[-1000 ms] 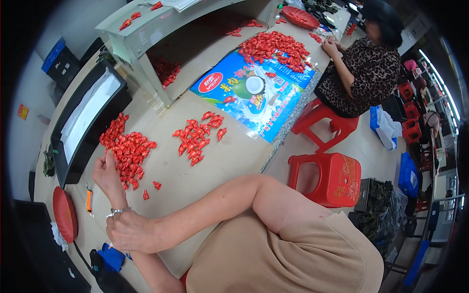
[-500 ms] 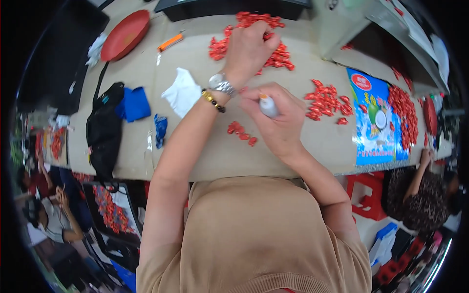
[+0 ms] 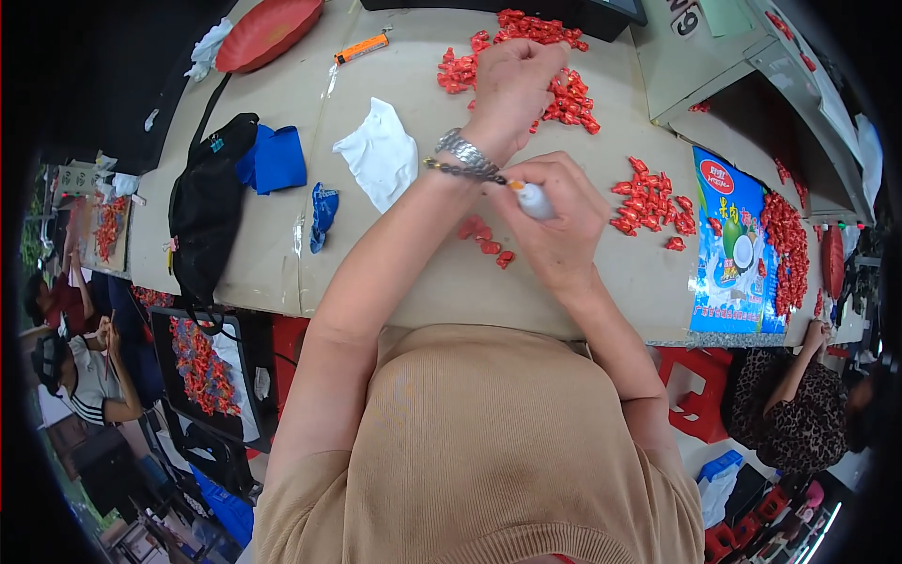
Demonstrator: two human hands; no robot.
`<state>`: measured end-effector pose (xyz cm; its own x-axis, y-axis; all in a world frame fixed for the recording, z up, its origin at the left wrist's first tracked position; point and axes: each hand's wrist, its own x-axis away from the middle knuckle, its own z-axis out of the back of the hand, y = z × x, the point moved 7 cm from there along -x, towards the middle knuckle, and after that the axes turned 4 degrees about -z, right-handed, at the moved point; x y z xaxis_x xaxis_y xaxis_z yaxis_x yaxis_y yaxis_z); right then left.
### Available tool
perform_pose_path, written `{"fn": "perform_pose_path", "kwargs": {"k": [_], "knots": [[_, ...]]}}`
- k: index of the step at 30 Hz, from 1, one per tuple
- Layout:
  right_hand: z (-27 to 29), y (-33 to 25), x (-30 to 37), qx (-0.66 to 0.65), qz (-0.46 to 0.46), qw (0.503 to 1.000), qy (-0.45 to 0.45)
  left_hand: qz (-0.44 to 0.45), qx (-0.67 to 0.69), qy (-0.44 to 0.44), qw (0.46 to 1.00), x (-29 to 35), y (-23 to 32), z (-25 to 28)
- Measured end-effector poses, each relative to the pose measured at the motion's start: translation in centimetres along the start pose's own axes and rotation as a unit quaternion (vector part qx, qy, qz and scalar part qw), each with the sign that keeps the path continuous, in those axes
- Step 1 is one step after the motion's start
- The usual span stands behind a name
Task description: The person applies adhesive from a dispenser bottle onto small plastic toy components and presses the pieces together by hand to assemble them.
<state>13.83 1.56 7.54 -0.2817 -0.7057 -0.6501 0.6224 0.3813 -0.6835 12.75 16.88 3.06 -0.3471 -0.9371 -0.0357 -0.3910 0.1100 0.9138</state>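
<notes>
My left hand (image 3: 515, 90) reaches over the far pile of small glossy red pieces (image 3: 568, 101). Its fingers are curled together at the pile, and what they pinch, if anything, is hidden. Closer to me, my right hand (image 3: 564, 221) grips a small white squeeze bottle (image 3: 536, 202) with an orange tip, which points up and left beside my left wrist. A few red pieces (image 3: 490, 247) lie on the table just left of my right hand. Another loose group of red pieces (image 3: 648, 202) lies to its right.
On the left are a white cloth (image 3: 379, 155), blue cloth (image 3: 279, 160), black bag (image 3: 211, 211), orange-handled tool (image 3: 362, 49) and red dish (image 3: 272, 36). A blue printed sheet (image 3: 728, 301) and more red pieces (image 3: 785, 249) lie right, below a metal cabinet (image 3: 700, 70). Other people sit on both sides.
The whole view has shifted, so the table things appear farther right. My left hand stays over the far pile, its fingertips now at the pile's right part. My right hand still holds the bottle.
</notes>
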Motion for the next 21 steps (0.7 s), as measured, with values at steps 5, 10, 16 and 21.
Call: {"fn": "perform_pose_path", "kwargs": {"k": [5,10,16,21], "knots": [[0.5,0.8,1.1,0.01,-0.023,0.999,0.044,-0.301,-0.402,-0.058,0.863,1.8,1.7,-1.8],[-1.1,0.4,3.0,0.014,-0.014,0.999,-0.025,-0.381,-0.506,-0.082,0.77,2.5,2.9,-3.0],[-0.9,0.9,3.0,-0.013,-0.037,0.999,-0.035,-0.005,-0.069,-0.05,0.996,0.9,1.3,-1.4],[0.5,-0.1,1.9,-0.031,-0.01,0.999,0.037,0.273,0.294,-0.06,0.914,2.2,-2.1,-3.2]]}}
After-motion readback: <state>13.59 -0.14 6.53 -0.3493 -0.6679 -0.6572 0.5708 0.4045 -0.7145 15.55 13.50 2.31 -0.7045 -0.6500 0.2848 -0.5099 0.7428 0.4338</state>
